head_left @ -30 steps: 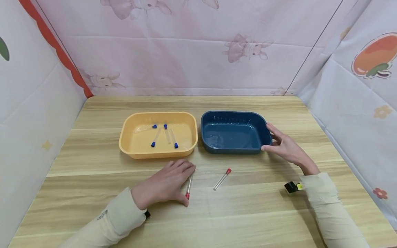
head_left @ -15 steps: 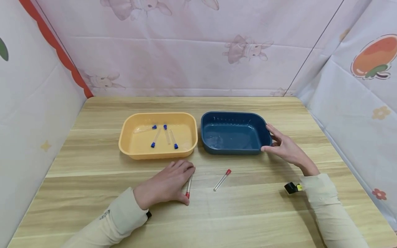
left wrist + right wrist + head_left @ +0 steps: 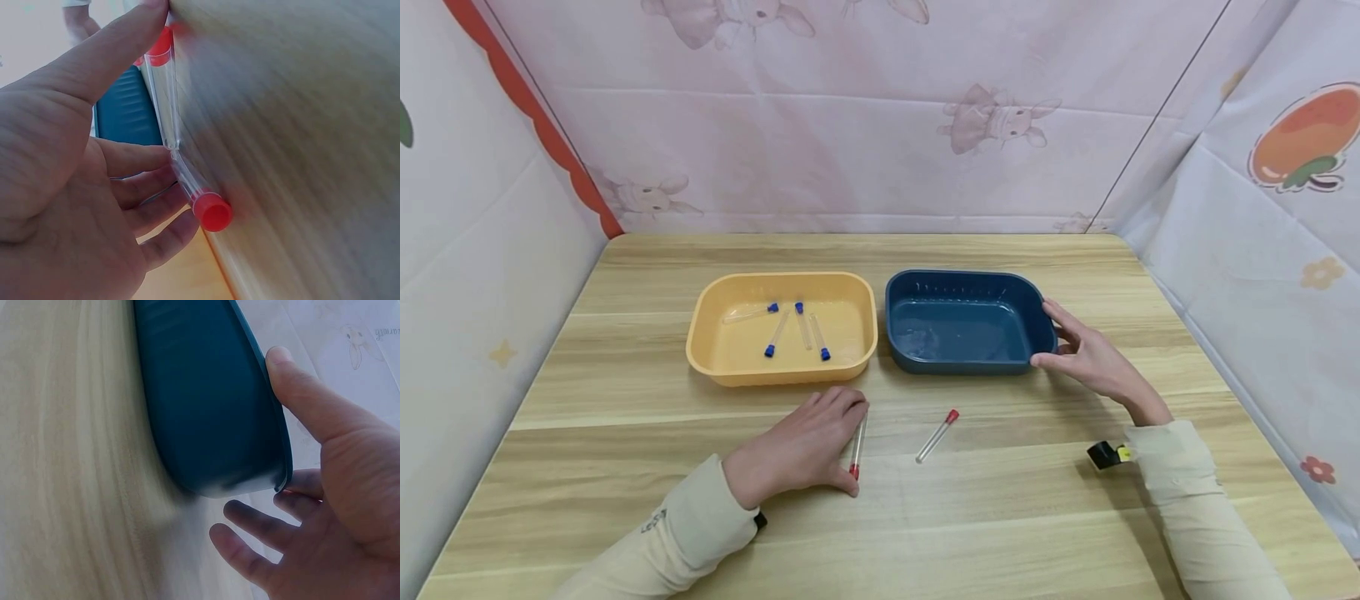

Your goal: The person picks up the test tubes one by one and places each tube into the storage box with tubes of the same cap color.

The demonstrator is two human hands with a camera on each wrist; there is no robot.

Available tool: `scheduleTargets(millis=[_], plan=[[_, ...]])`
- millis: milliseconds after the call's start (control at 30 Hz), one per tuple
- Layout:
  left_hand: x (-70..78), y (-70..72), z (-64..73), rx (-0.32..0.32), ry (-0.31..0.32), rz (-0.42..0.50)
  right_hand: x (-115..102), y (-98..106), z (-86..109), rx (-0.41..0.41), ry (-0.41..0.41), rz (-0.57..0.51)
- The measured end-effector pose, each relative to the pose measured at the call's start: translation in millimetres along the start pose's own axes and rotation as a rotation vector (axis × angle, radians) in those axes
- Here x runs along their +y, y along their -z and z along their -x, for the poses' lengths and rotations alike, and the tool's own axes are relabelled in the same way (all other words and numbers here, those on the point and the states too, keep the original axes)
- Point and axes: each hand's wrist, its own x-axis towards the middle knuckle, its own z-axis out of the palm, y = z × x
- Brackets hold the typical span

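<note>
My left hand (image 3: 801, 446) lies over a red-capped test tube (image 3: 858, 442) in front of the yellow tray. Thumb and index finger are spread wide along this tube, the thumb by its cap. In the left wrist view, a second red-capped test tube (image 3: 212, 212) lies beside the other fingers; the head view hides it. A further red-capped test tube (image 3: 936, 437) is on the table to the right. My right hand (image 3: 1093, 361) holds the right end of the dark blue tray (image 3: 966, 367), with the thumb against its rim and two fingertips at a corner.
The yellow tray (image 3: 782, 377) stands left of the blue one with a narrow gap between. Several blue-capped test tubes (image 3: 821, 337) lie inside it. Printed cloth walls (image 3: 850, 150) border the wooden table (image 3: 925, 542) at the back and both sides.
Very little differs. The left index fingertip has drawn in slightly to the left, so a bit more of the tube shows. The right hand and both trays keep their places.
</note>
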Motion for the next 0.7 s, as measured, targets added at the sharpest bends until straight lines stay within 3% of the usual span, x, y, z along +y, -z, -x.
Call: scheduleTargets(millis=[500, 700], plan=[[0.8, 2.7, 0.0, -0.014, 0.022, 0.022, 2.9, -1.3, -0.1, -0.005, 0.001, 0.025], [2.6, 5.1, -0.3, -0.002, 0.038, 0.078, 3.7, -1.2, 0.0, -0.011, 0.003, 0.034]])
